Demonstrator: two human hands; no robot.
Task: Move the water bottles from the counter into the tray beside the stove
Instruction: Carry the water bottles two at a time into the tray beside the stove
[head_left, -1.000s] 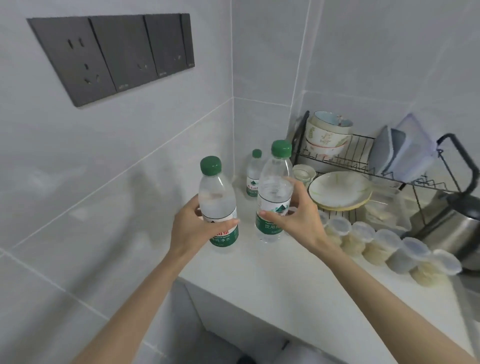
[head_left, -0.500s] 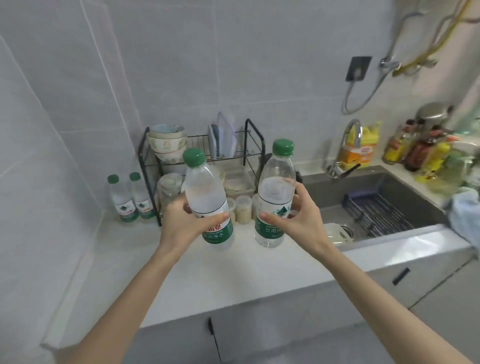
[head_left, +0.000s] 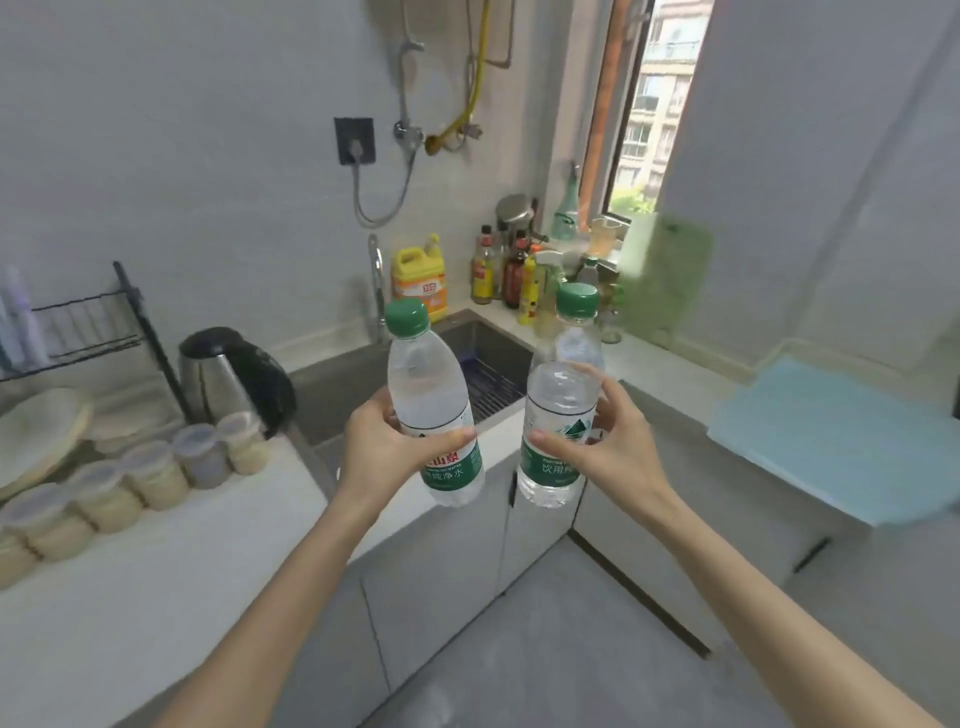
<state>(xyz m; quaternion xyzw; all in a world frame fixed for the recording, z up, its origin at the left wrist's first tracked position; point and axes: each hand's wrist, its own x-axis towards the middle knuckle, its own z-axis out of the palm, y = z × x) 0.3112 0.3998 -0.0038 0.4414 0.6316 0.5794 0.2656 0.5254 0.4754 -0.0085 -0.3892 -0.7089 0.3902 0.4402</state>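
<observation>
Sink (head_left: 337, 389) behind, both hands (head_left: 379, 452) (head_left: 613, 457) hold seemingly full water bottles (head_left: 431, 395) (head_left: 561, 405).

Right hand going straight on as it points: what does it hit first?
Probably the left bottle, in the left hand. The right hand, gripping the right bottle, points at it across a gap; depth unclear.

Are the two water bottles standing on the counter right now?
No, the left hand grips the left bottle and the right hand grips the right bottle, both held up in the air.
</observation>
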